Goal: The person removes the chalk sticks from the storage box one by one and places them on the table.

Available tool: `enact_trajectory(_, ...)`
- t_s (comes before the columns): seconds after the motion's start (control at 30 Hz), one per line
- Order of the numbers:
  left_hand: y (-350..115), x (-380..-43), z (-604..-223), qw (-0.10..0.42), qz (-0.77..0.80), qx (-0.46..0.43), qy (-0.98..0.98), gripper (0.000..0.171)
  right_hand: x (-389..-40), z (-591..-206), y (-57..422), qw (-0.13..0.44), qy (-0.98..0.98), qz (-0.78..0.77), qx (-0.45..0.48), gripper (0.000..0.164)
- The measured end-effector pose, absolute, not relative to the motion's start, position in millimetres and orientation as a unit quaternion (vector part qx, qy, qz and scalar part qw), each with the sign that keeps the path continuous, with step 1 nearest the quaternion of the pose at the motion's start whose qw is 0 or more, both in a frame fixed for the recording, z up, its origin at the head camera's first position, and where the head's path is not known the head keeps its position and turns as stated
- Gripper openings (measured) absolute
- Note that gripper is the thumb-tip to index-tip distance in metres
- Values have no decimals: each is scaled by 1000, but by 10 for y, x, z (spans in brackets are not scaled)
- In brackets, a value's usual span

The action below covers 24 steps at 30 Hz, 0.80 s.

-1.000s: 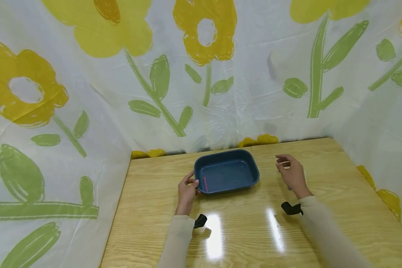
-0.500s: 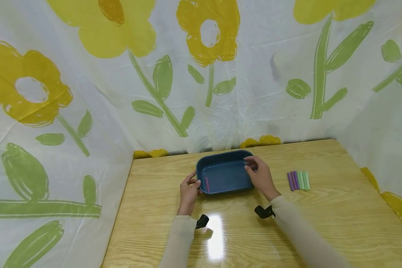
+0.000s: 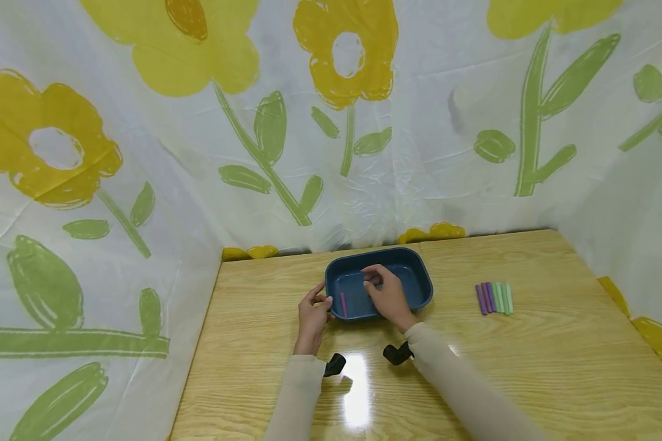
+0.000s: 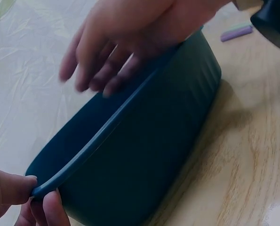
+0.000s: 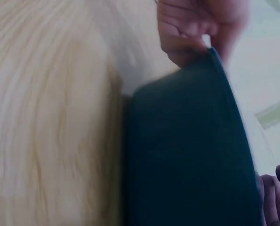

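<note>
A: From the head view, where is the blue tray (image 3: pixel 422 283)?

B: On the wooden table (image 3: pixel 529 361), toward the far edge, near the flowered curtain (image 3: pixel 198 153). The left hand (image 3: pixel 312 315) pinches the tray's left rim. The right hand (image 3: pixel 386 293) hangs over the tray's inside with fingers bent down; I cannot tell whether it holds anything.

A: Anything in the tray?

B: A pink stick (image 3: pixel 342 304) lies by the left wall. A row of purple and green sticks (image 3: pixel 494 297) lies on the table, well to the right of the tray.

A: And the left wrist view?

B: The left hand's thumb and fingertips (image 4: pixel 17 188) grip the tray's rim (image 4: pixel 111 127) at the near corner. The right hand (image 4: pixel 130 42) hovers above the rim, fingers loosely extended.

A: The right wrist view?

B: Blurred. The tray's dark wall (image 5: pixel 187 155) fills the middle, and the left hand (image 5: pixel 196 28) holds its far end.
</note>
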State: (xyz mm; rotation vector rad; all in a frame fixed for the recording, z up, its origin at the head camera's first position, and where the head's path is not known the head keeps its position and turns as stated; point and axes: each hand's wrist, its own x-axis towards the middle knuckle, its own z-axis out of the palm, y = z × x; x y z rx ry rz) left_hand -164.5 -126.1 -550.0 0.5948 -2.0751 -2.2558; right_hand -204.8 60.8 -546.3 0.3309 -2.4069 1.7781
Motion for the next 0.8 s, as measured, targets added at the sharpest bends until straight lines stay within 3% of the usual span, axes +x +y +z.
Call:
enact_trajectory(0.67,-1277,-1679,-5501,-2,-725,198,-660,47,-2082,-5511,156,53,-796,592,119,21)
enact_trajectory(0.8,-1282,-1666,-5479,-6,-724,195,-662,47,-2107,-5528,145,22,-817,563,124,25)
